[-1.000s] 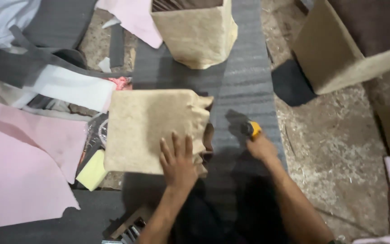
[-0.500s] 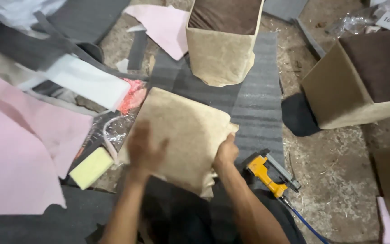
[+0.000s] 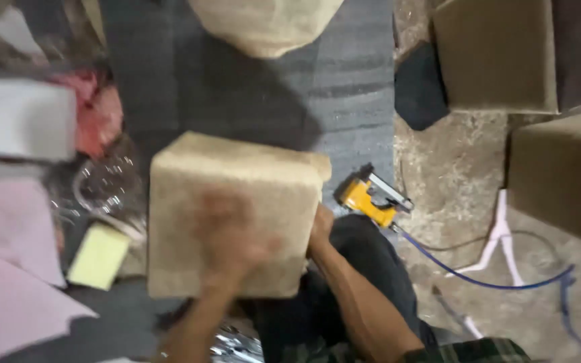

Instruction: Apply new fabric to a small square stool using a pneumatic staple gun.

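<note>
A tan fabric-covered cube (image 3: pixel 237 181) stands on the dark grey mat (image 3: pixel 250 101) in front of me. My left hand (image 3: pixel 226 242), blurred by motion, lies flat on the cube's near face. My right hand (image 3: pixel 319 232) grips the cube's lower right edge. A yellow staple gun (image 3: pixel 369 198) lies on the mat just right of the cube, with a blue hose (image 3: pixel 479 275) trailing from it across the floor. Neither hand touches the gun.
Another tan cube (image 3: pixel 263 23) sits at the top. Two larger covered boxes (image 3: pixel 499 54) (image 3: pixel 566 175) stand at the right. Pink sheets (image 3: pixel 8 269), a yellow foam block (image 3: pixel 99 255), a white foam piece (image 3: pixel 18 121) and crumpled plastic (image 3: pixel 102 188) lie at the left.
The cube has been tipped up from lying flat to standing, with both hands on it. The view has swung right and closer; the staple gun stays on the mat.
</note>
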